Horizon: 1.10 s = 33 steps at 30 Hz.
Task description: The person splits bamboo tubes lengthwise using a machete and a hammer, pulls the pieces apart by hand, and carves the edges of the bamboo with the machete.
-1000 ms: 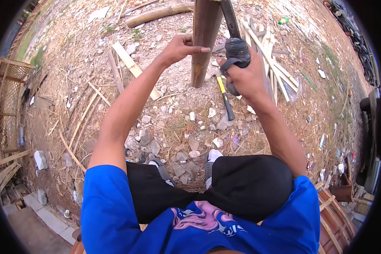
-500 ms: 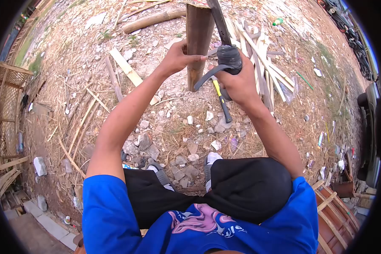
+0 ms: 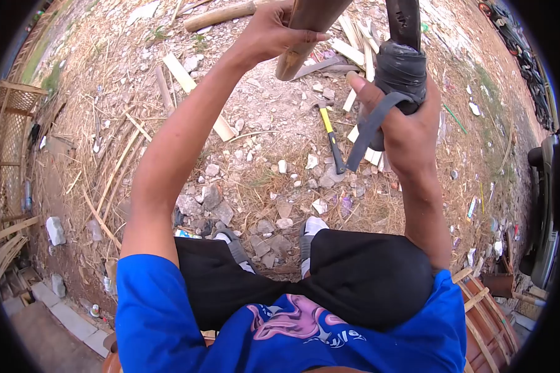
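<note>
My left hand [image 3: 274, 38] is at the upper middle, its thumb across the front of a thick brown bamboo pole [image 3: 308, 34] and its other fingers partly hidden behind it. The pole's lower end hangs above the ground. My right hand [image 3: 410, 127] is closed around the wrapped end of a dark rod [image 3: 404, 22]. Black rubber strip [image 3: 399, 71] is wound round that end in a thick bundle, and a loose grey tail [image 3: 373, 127] hangs down on the left. Rod and pole stand apart. On the ground below lies a hammer [image 3: 330, 133] with a yellow and black handle.
Pale wood strips [image 3: 348, 53] lie scattered behind my hands, and a plank [image 3: 199, 96] lies to the left. A round log [image 3: 221, 17] lies at the back. Broken stones [image 3: 208, 202] are near my feet. A lattice frame [image 3: 12, 143] stands far left.
My right hand has moved right and closer with the wrapped rod, away from the pole. My left hand has risen, and the pole's lower end has lifted and tilted. The loose tail now hangs downward.
</note>
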Each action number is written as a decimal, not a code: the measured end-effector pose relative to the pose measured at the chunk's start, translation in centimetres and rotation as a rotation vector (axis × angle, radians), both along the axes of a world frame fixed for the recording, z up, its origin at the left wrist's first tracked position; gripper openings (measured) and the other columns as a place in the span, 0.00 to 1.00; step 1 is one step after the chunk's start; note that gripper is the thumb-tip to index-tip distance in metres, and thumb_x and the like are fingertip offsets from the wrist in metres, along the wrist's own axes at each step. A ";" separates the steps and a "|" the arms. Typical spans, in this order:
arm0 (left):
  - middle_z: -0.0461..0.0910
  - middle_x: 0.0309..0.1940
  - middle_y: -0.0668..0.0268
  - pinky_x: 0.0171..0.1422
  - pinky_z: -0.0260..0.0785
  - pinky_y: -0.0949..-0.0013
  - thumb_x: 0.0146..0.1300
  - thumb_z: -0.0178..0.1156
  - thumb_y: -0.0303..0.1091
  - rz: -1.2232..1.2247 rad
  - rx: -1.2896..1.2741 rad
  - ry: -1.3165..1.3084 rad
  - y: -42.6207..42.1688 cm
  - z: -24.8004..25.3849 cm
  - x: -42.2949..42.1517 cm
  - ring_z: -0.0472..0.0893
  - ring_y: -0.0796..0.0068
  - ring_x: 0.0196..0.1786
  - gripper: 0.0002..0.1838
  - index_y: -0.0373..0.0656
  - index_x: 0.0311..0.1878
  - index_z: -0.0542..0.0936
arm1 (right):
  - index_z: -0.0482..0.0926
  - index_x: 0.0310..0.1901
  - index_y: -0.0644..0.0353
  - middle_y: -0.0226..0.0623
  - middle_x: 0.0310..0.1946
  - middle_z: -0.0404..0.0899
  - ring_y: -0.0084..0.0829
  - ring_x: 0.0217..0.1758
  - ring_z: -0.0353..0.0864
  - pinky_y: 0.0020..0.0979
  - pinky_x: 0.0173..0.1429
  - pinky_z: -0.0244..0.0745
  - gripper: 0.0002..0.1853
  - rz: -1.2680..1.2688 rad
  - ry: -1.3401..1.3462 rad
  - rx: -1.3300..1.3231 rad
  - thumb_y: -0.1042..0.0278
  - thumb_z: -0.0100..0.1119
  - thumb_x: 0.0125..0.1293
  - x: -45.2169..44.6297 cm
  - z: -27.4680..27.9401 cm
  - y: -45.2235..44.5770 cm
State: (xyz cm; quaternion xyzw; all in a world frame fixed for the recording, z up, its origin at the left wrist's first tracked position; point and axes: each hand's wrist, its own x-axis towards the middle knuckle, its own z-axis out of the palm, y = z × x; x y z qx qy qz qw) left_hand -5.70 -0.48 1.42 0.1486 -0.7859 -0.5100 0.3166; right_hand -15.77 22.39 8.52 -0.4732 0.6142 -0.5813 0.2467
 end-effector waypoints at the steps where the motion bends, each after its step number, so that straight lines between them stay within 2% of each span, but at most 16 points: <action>1: 0.86 0.38 0.64 0.48 0.76 0.70 0.53 0.78 0.35 -0.024 0.016 -0.005 0.2 -0.3 0.1 0.83 0.79 0.41 0.21 0.35 0.48 0.84 | 0.77 0.46 0.65 0.31 0.33 0.82 0.19 0.35 0.79 0.26 0.41 0.75 0.16 0.004 0.015 0.048 0.71 0.70 0.58 -0.5 -1.6 -0.6; 2: 0.85 0.45 0.58 0.57 0.75 0.64 0.49 0.80 0.39 -0.027 0.098 -0.162 -0.8 -3.3 0.2 0.84 0.70 0.49 0.34 0.36 0.58 0.78 | 0.77 0.47 0.64 0.31 0.33 0.81 0.19 0.35 0.79 0.27 0.41 0.75 0.16 0.018 -0.012 0.113 0.72 0.69 0.58 -0.8 -3.3 -1.0; 4: 0.81 0.56 0.51 0.69 0.68 0.58 0.44 0.82 0.43 0.056 0.042 -0.194 -1.0 -10.1 0.8 0.79 0.58 0.61 0.50 0.39 0.70 0.67 | 0.77 0.48 0.64 0.30 0.33 0.80 0.19 0.37 0.79 0.26 0.42 0.74 0.16 0.022 -0.055 0.170 0.74 0.66 0.57 -1.0 -5.4 -1.6; 6: 0.72 0.66 0.46 0.79 0.53 0.48 0.46 0.81 0.44 -0.040 0.006 -0.236 -0.2 -10.4 1.7 0.65 0.52 0.74 0.60 0.40 0.77 0.53 | 0.77 0.48 0.64 0.30 0.33 0.80 0.20 0.36 0.78 0.26 0.42 0.74 0.17 0.031 -0.077 0.142 0.75 0.66 0.56 -1.1 -5.2 -1.7; 7: 0.70 0.68 0.48 0.78 0.55 0.49 0.49 0.80 0.45 -0.018 0.034 -0.249 0.4 -10.0 2.0 0.64 0.53 0.75 0.54 0.40 0.75 0.59 | 0.78 0.46 0.64 0.30 0.33 0.80 0.20 0.36 0.78 0.26 0.42 0.74 0.15 0.039 -0.063 0.132 0.75 0.66 0.56 -1.3 -5.6 -1.7; 10: 0.72 0.66 0.51 0.78 0.56 0.49 0.51 0.78 0.46 0.085 0.049 -0.242 0.4 -8.5 1.1 0.66 0.54 0.74 0.48 0.39 0.71 0.66 | 0.79 0.45 0.63 0.31 0.33 0.80 0.20 0.36 0.78 0.27 0.41 0.73 0.14 0.013 -0.013 0.169 0.74 0.67 0.56 -1.1 -5.4 -1.8; 11: 0.77 0.61 0.54 0.74 0.63 0.52 0.54 0.77 0.45 0.097 0.031 -0.190 0.4 -8.2 0.8 0.72 0.57 0.69 0.39 0.38 0.65 0.73 | 0.79 0.44 0.63 0.31 0.32 0.81 0.20 0.35 0.78 0.27 0.41 0.73 0.14 0.006 -0.017 0.169 0.74 0.68 0.55 -0.9 -5.2 -2.0; 17: 0.86 0.45 0.62 0.62 0.75 0.64 0.57 0.75 0.39 0.059 0.255 -0.106 -0.1 -7.2 0.2 0.84 0.68 0.52 0.24 0.36 0.54 0.82 | 0.78 0.46 0.62 0.31 0.34 0.81 0.21 0.34 0.78 0.27 0.42 0.74 0.17 -0.005 -0.033 0.141 0.71 0.70 0.56 -1.4 -6.2 -2.8; 20: 0.87 0.40 0.61 0.52 0.77 0.68 0.54 0.77 0.38 0.061 0.206 -0.091 -0.4 -6.5 -0.1 0.85 0.74 0.43 0.23 0.35 0.50 0.84 | 0.78 0.47 0.63 0.31 0.35 0.81 0.20 0.35 0.79 0.27 0.43 0.75 0.18 0.020 -0.076 0.077 0.70 0.71 0.56 -1.0 -5.2 -2.5; 23: 0.87 0.39 0.60 0.51 0.77 0.68 0.54 0.77 0.40 0.087 0.096 -0.073 0.1 -1.7 0.1 0.85 0.74 0.43 0.23 0.35 0.49 0.85 | 0.78 0.44 0.63 0.29 0.29 0.80 0.16 0.30 0.77 0.23 0.35 0.72 0.17 0.010 -0.108 0.038 0.68 0.73 0.57 -0.6 0.1 -1.3; 26: 0.87 0.43 0.62 0.54 0.78 0.69 0.59 0.74 0.40 0.067 -0.017 -0.034 0.3 1.5 0.7 0.86 0.75 0.45 0.21 0.36 0.50 0.84 | 0.77 0.44 0.66 0.24 0.18 0.70 0.15 0.17 0.67 0.20 0.22 0.60 0.12 0.016 -0.108 0.020 0.74 0.69 0.62 -0.7 1.9 -0.5; 27: 0.85 0.48 0.55 0.62 0.75 0.62 0.55 0.77 0.45 0.007 0.030 -0.128 -0.1 1.1 1.1 0.85 0.66 0.53 0.34 0.35 0.60 0.77 | 0.76 0.42 0.65 0.25 0.19 0.71 0.15 0.17 0.66 0.21 0.22 0.60 0.10 0.035 -0.127 0.022 0.74 0.68 0.63 -0.8 0.9 -0.7; 28: 0.83 0.52 0.51 0.66 0.71 0.59 0.53 0.78 0.46 0.024 0.079 -0.150 0.0 -0.3 1.5 0.81 0.62 0.58 0.40 0.36 0.64 0.73 | 0.77 0.44 0.62 0.25 0.26 0.77 0.15 0.23 0.73 0.22 0.27 0.66 0.15 0.026 -0.153 0.015 0.71 0.71 0.58 -1.0 -2.2 -1.6; 30: 0.77 0.60 0.45 0.73 0.65 0.52 0.48 0.80 0.49 0.045 0.147 -0.183 0.0 -5.9 1.8 0.75 0.54 0.67 0.52 0.37 0.72 0.64 | 0.76 0.46 0.62 0.26 0.27 0.77 0.16 0.23 0.72 0.23 0.26 0.66 0.16 0.014 -0.188 0.189 0.75 0.69 0.57 -1.3 -5.7 -2.2; 31: 0.66 0.69 0.39 0.79 0.53 0.44 0.44 0.82 0.51 0.077 0.091 -0.270 -1.5 -8.9 2.0 0.61 0.47 0.76 0.63 0.38 0.76 0.52 | 0.76 0.47 0.62 0.27 0.28 0.77 0.16 0.22 0.71 0.23 0.25 0.65 0.16 0.044 -0.253 0.158 0.76 0.67 0.57 -1.3 -5.2 -2.1; 33: 0.65 0.69 0.44 0.76 0.59 0.43 0.42 0.82 0.52 0.144 0.031 -0.314 -1.6 -7.8 3.1 0.63 0.47 0.75 0.61 0.41 0.75 0.57 | 0.76 0.48 0.62 0.27 0.27 0.76 0.16 0.21 0.71 0.23 0.24 0.64 0.17 0.015 -0.284 0.164 0.76 0.66 0.57 -1.7 -5.5 -2.4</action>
